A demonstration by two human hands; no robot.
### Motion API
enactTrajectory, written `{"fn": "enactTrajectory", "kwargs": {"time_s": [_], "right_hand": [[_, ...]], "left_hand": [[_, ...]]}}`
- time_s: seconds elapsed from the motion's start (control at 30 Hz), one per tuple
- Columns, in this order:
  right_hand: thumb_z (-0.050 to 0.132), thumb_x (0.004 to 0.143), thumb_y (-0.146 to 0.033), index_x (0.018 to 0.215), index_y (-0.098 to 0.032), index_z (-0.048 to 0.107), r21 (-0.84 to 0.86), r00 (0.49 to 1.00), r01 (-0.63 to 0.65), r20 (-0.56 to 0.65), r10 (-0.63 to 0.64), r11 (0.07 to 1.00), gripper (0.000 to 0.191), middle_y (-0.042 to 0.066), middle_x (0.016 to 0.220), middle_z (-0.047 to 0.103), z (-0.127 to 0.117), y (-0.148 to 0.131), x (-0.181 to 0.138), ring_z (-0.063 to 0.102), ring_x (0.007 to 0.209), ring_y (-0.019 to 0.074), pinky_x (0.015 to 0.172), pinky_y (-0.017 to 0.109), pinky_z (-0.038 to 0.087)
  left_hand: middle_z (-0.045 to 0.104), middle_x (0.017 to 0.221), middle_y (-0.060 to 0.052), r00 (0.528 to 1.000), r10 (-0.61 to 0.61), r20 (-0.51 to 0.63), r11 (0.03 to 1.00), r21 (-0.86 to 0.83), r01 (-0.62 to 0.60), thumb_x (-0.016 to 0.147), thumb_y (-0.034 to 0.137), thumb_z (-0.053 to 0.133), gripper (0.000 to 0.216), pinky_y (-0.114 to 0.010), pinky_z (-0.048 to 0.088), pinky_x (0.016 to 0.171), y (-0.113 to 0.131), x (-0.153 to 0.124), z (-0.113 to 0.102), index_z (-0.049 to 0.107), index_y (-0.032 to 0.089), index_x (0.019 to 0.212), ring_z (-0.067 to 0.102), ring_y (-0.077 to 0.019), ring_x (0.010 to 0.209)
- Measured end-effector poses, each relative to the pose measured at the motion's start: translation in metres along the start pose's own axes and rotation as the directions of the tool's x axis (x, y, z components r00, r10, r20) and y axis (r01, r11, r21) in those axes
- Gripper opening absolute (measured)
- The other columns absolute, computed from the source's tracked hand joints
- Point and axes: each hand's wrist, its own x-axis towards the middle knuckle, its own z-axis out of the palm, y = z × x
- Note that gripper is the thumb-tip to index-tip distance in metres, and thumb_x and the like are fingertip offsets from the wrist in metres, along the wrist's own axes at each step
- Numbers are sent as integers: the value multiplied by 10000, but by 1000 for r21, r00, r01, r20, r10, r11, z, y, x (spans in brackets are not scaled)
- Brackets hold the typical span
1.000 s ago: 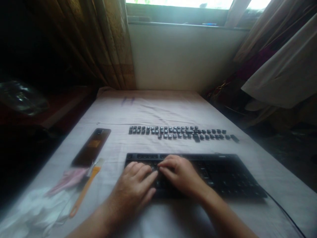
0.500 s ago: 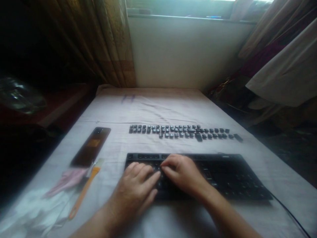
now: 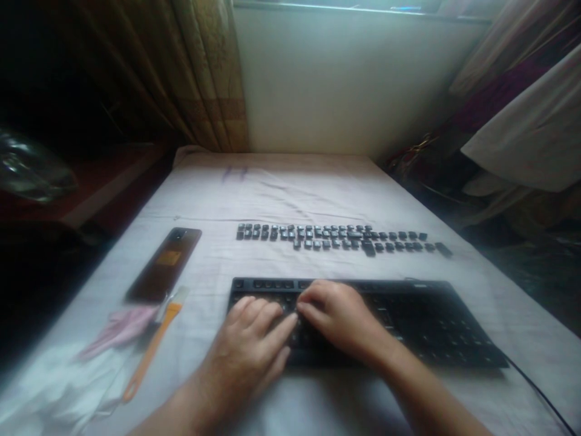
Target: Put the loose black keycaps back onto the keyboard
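A black keyboard (image 3: 436,315) lies on the cloth-covered table, with bare patches where keys are off. My left hand (image 3: 252,336) rests over its left part, fingers spread and the index finger stretched toward the right fingertips. Close beside it, my right hand (image 3: 338,312) has thumb and index finger pinched together low over the keys. Whatever sits in that pinch is too small and blurred to name. Behind the keyboard, loose black keycaps (image 3: 318,233) stand in uneven rows.
On the left lie a phone (image 3: 167,260), a brush with an orange handle (image 3: 152,354), a pink cloth (image 3: 120,330) and crumpled white material (image 3: 59,387). A cable (image 3: 535,387) runs off the keyboard's right side. Curtains (image 3: 209,79) hang behind the table.
The camera view has tipped slightly downward, so the scene sits a little higher. Both hands keep nearly the same pose and place on the keyboard.
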Motion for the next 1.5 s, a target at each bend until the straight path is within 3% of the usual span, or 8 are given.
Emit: {"fn": "enactTrajectory", "kwargs": {"time_s": [0.43,0.77,1.5], "right_hand": [[620,820,-229,821,-255,782,54,999,-36,-30,38,998,164,22,887,785,3,3,1,710,835,202,766,297,496],[633,812,-210,763,-254,767,-58,998,-44,-51,41,997,150,19,856,767,7,-1,1,688,790,191,732,283,468],[670,794,-165,760,-247,785,100,992,-11,-120,23,995,146,18,844,766,9,-1,-5,692,787,169,730,255,475]], "left_hand": [[635,1097,-67,1000,-7,15,1000,10,7,884,205,559,333,-433,426,985,0,1,0,637,208,1208,549,-242,1034],[641,1116,-63,999,-34,19,999,13,34,876,220,565,340,-441,394,1017,1,1,4,639,214,1208,557,-239,1049],[650,1096,-45,997,-1,-82,999,47,5,871,207,544,327,-426,391,1016,-1,-6,11,645,227,1181,573,-232,1041]]}}
